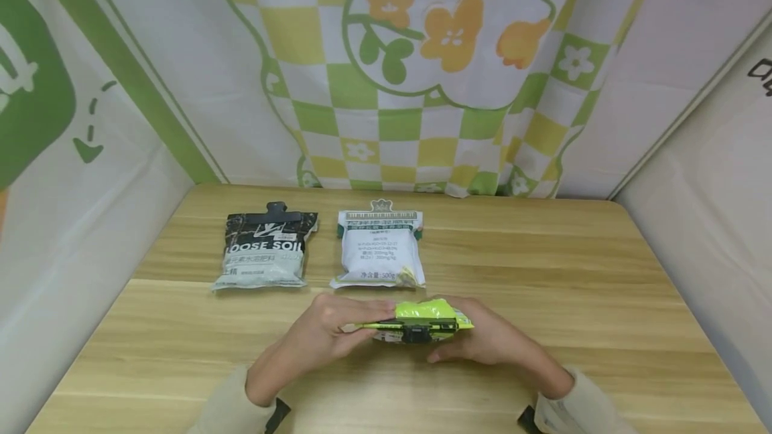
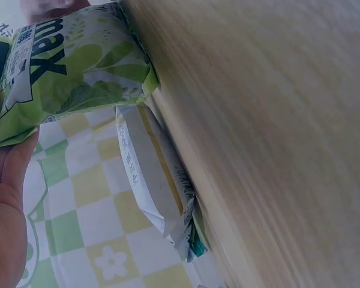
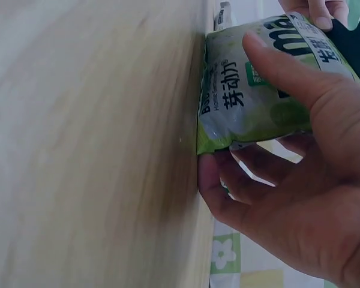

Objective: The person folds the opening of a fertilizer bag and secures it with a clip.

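Note:
Between both hands a green-and-white printed bag (image 1: pixel 425 309) stands upright on the table, its bottom edge against the wood in the right wrist view. A black clip (image 1: pixel 416 332) runs across its top. My left hand (image 1: pixel 326 330) pinches the top corner beside the clip, thumb on the near face and fingers behind. On the other side my right hand (image 1: pixel 482 333) grips the bag's edge. In the right wrist view that thumb lies over the printed front of the bag (image 3: pixel 258 78), while the fingers curl behind and below it.
Farther back on the wooden table (image 1: pixel 543 253) lie a black-and-grey "Loose Soil" bag (image 1: pixel 265 256) with a black clip and, right of it, a white bag (image 1: pixel 380 253) with a clear clip. Printed fabric (image 1: pixel 410 139) hangs behind the table's back edge.

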Demonstrator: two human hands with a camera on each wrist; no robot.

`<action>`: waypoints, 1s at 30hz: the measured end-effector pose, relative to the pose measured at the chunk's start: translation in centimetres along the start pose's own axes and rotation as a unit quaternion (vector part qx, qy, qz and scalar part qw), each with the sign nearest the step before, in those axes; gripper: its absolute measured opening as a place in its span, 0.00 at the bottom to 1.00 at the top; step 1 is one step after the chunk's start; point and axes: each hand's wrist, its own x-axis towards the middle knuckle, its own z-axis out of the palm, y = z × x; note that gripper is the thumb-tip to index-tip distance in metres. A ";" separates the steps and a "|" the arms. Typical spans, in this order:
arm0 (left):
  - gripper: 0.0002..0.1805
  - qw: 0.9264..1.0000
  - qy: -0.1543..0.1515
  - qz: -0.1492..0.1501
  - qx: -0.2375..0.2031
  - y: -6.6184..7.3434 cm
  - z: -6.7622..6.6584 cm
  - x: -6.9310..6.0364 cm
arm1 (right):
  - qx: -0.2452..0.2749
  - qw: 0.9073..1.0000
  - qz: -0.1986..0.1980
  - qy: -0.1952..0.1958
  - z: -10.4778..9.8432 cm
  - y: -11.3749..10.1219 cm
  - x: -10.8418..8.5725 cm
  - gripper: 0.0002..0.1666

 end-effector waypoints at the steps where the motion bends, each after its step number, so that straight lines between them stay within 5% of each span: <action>1: 0.19 1.000 -0.001 0.001 0.001 0.0 0.0 0.0 | 0.000 1.000 0.000 0.003 0.0 -0.1 0.1 0.36; 10: 0.18 1.000 -0.005 0.000 -0.004 0.2 -0.2 0.6 | -0.012 0.999 -0.020 0.031 0.1 -0.4 -0.1 0.29; 15: 0.19 0.999 -0.017 -0.036 -0.030 0.4 -0.2 1.7 | 0.001 0.999 -0.020 0.038 -0.4 -0.6 -0.8 0.30; 22: 0.16 0.994 -0.033 -0.073 -0.074 0.3 -0.1 4.2 | 0.011 0.999 0.001 0.048 -1.9 -0.8 -2.0 0.31; 30: 0.12 0.990 -0.027 -0.065 -0.124 -0.5 0.1 7.7 | 0.027 0.997 0.031 0.070 -3.9 -0.7 -3.5 0.28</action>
